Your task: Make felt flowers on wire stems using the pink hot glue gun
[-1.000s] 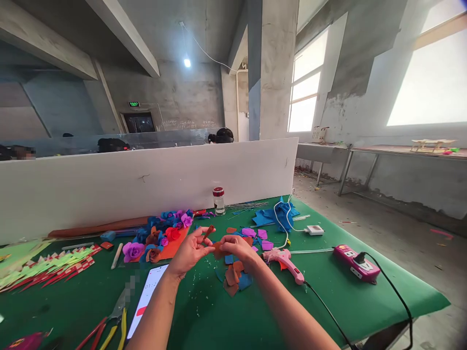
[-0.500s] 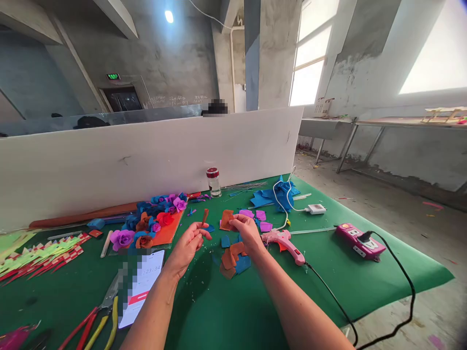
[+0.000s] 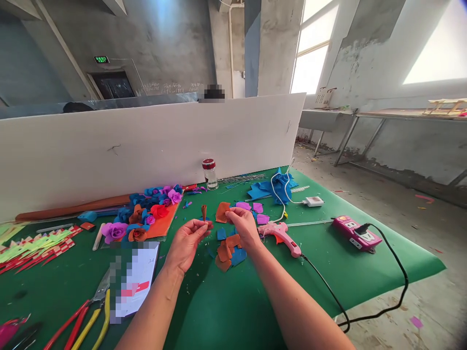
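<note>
Between the thumb and fingers of my left hand a small rolled brown paper piece stands upright. My right hand pinches the edge of a flat brown paper petal, holding it just above the table. Below the hands lies a loose pile of cut petals, some brown and some blue. Several purple petals are spread beyond my right hand. A pink glue gun rests right of that hand, a glue stick reaching out from its back.
Finished paper flowers lie at the left, near a phone and red-and-yellow-handled pliers. A lidded glass jar stands by the white partition. Blue crepe paper, a white charger and a magenta power box sit right.
The view has tilted down slightly and shifted. My left hand has turned the rolled paper more upright, its fingers closing further. My right hand still pinches the brown petal.
</note>
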Demonstrator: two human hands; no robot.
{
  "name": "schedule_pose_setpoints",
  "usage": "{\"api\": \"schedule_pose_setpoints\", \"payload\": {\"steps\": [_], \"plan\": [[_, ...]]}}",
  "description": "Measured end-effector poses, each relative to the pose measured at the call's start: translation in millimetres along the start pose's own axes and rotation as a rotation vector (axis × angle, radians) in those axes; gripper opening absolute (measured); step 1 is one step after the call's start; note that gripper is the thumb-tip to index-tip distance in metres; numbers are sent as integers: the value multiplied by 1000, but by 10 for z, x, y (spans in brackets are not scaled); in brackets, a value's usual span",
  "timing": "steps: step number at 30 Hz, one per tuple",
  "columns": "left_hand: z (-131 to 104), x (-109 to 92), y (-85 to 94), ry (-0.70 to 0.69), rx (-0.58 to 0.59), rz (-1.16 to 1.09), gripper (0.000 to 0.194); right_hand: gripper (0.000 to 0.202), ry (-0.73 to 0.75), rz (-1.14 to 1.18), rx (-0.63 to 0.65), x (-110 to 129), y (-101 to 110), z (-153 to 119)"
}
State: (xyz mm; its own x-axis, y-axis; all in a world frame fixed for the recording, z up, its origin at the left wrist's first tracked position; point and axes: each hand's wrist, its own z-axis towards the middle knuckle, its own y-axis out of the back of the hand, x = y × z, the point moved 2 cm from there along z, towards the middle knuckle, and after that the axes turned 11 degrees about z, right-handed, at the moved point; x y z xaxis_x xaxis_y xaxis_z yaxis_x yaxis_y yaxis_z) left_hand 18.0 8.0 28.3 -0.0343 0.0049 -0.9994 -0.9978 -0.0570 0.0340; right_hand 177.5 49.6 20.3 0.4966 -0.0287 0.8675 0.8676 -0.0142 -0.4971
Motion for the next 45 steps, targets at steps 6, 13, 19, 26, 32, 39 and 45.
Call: {"api": "schedule_pose_setpoints", "payload": {"steps": [6,13,19,26,32,39,45], "plan": [[24,65,-5,12,-50,8,28,16,60,-62,-22,-2,35,13],[5,108,-110,84,15,-49,30,20,141,-166,-1,-14,43,19],[-20,110,-136,105,59,-50,27,19,180,-247,10,-26,29,-1],[-47,95,-168,80,62,-56,24,18,163,-242,37,-39,11,-10],[-32,133,-172,80,75,-73,24,19,108,-191,58,-50,-4,-15],[-37,160,-194,99,93,-86,26,18,57,-130,65,-22,-14,-31],[-42,176,-206,114,102,-85,27,18,38,-119,97,-9,-4,-42]]}}
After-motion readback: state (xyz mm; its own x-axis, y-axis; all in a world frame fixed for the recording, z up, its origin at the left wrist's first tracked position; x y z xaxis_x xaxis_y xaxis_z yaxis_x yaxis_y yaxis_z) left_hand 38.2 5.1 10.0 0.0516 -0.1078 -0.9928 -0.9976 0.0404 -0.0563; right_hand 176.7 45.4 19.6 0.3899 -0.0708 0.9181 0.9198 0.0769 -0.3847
